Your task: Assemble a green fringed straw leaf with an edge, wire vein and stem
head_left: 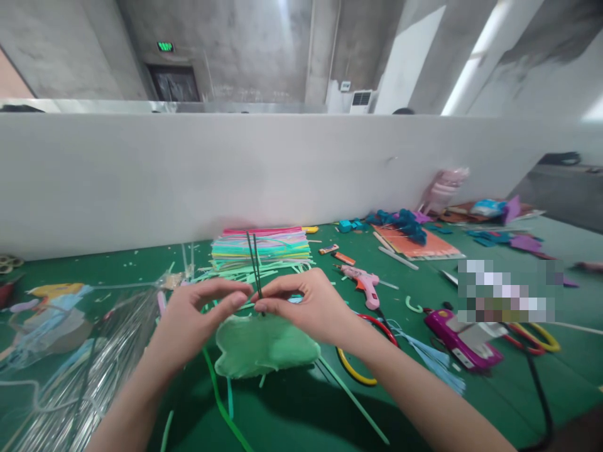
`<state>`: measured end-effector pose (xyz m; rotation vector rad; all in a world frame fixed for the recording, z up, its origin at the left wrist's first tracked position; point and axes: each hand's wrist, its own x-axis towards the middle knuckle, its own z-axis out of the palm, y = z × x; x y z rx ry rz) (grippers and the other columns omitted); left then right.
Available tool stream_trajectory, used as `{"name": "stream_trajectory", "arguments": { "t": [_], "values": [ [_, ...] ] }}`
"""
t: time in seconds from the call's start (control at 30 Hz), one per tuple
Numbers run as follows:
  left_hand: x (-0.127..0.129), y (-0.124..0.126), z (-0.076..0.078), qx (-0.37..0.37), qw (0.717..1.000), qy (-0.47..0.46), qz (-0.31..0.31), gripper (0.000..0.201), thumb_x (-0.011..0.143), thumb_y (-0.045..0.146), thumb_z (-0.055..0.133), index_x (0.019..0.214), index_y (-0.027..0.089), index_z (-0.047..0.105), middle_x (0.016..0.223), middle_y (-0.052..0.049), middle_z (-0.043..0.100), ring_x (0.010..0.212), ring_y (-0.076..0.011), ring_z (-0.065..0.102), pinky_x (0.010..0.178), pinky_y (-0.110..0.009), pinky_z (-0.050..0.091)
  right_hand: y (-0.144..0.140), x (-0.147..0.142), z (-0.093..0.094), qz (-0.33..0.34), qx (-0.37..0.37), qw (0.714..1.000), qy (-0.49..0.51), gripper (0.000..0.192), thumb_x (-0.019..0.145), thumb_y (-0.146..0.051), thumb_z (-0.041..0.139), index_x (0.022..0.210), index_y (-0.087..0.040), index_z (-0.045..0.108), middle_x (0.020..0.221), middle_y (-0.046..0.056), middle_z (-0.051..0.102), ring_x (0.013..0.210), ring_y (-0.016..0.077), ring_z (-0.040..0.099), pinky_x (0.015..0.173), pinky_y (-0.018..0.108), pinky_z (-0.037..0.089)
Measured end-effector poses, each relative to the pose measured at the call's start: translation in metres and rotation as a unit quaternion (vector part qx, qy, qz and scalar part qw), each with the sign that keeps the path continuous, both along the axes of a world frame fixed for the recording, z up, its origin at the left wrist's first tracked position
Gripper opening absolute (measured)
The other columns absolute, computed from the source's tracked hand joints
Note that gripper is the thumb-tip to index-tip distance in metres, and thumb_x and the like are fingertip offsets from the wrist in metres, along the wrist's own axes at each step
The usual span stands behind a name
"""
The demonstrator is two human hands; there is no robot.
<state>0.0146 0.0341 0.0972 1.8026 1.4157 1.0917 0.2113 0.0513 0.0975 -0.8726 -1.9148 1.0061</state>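
Both my hands meet over the middle of the green table [292, 414]. My right hand [311, 304] pinches two thin dark wire stems [253, 260] that stick up between the fingers. My left hand [198, 314] closes its thumb and forefinger on the same stems from the left. Under the hands hangs a light green foam piece [264, 345], joined to the stems; its top is hidden by my fingers. Thin green strips [221, 402] trail down from it toward me.
A stack of coloured foam sheets [264, 248] lies just behind my hands. A pink glue gun [365, 284], scissors with red and yellow handles [358, 370] and a purple glue gun [461, 342] lie at right. Clear plastic wrapping [80, 370] fills the left. A white partition [188, 176] stands behind.
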Motion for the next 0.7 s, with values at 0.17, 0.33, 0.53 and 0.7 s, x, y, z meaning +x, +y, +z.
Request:
{"name": "stream_trajectory", "arguments": {
  "t": [0.17,0.33,0.53,0.7],
  "values": [
    [0.022,-0.006,0.017,0.109,0.984,-0.128,0.056,0.02,0.073,0.038,0.074,0.091,0.031,0.074,0.093,0.002,0.076,0.086,-0.0177,0.071,0.078,-0.028,0.057,0.0,0.001,0.005,0.02,0.015,0.999,-0.029,0.013,0.083,-0.027,0.065,0.078,-0.018,0.072,0.071,-0.001,0.069,0.066,0.0114,0.059,0.059,0.022,0.042],
    [0.046,-0.019,0.023,0.23,0.956,0.014,0.184,0.012,0.076,0.034,0.071,0.087,0.03,0.075,0.083,0.005,0.077,0.069,-0.0135,0.071,0.062,-0.023,0.055,-0.003,0.001,0.007,0.025,0.057,0.996,-0.07,0.019,0.089,-0.028,0.058,0.08,-0.017,0.069,0.069,-0.001,0.066,0.062,0.0099,0.053,0.058,0.022,0.039],
    [0.047,-0.028,0.029,0.297,0.925,0.097,0.215,0.009,0.081,0.033,0.067,0.083,0.027,0.073,0.074,0.006,0.076,0.062,-0.0119,0.068,0.057,-0.023,0.05,-0.011,-0.001,0.01,0.013,0.112,0.988,-0.103,0.023,0.09,-0.029,0.055,0.075,-0.015,0.067,0.061,-0.003,0.058,0.056,0.0083,0.045,0.056,0.021,0.036],
    [0.04,-0.022,0.032,0.198,0.964,0.013,0.179,0.011,0.078,0.039,0.069,0.077,0.029,0.073,0.069,0.007,0.073,0.063,-0.0114,0.068,0.055,-0.02,0.05,-0.01,-0.003,0.008,0.01,0.085,0.993,-0.086,0.019,0.089,-0.03,0.058,0.081,-0.018,0.07,0.067,-0.002,0.066,0.06,0.0091,0.054,0.058,0.021,0.039]
  ]
}}
